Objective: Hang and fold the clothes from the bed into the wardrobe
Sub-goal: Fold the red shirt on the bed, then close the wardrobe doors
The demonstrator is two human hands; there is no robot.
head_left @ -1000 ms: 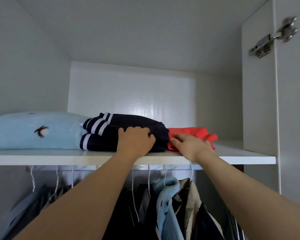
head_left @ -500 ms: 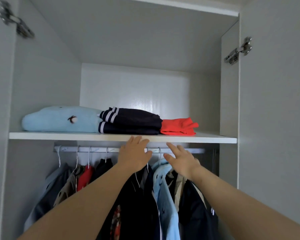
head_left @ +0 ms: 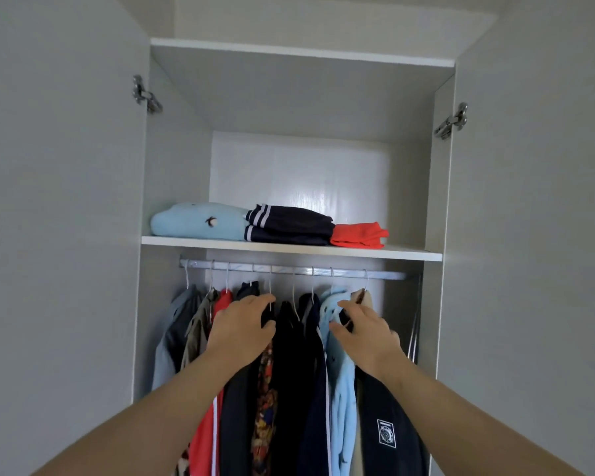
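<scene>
left hand (head_left: 243,329) loose-fingered, empty, before hanging clothes (head_left: 289,365) | right hand (head_left: 366,333) likewise, at light-blue shirt (head_left: 345,407) | rail (head_left: 385,275) above | shelf (head_left: 409,254): blue fold (head_left: 196,222), navy striped fold (head_left: 289,225), red fold (head_left: 358,236), side by side, touching

Grey wardrobe doors (head_left: 59,235) swung open; metal hinges (head_left: 146,96); glare on white back panel (head_left: 299,173).

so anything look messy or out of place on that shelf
Nothing stands out: the folded light blue top, navy white-striped garment and red garment sit side by side on the white shelf.
</scene>
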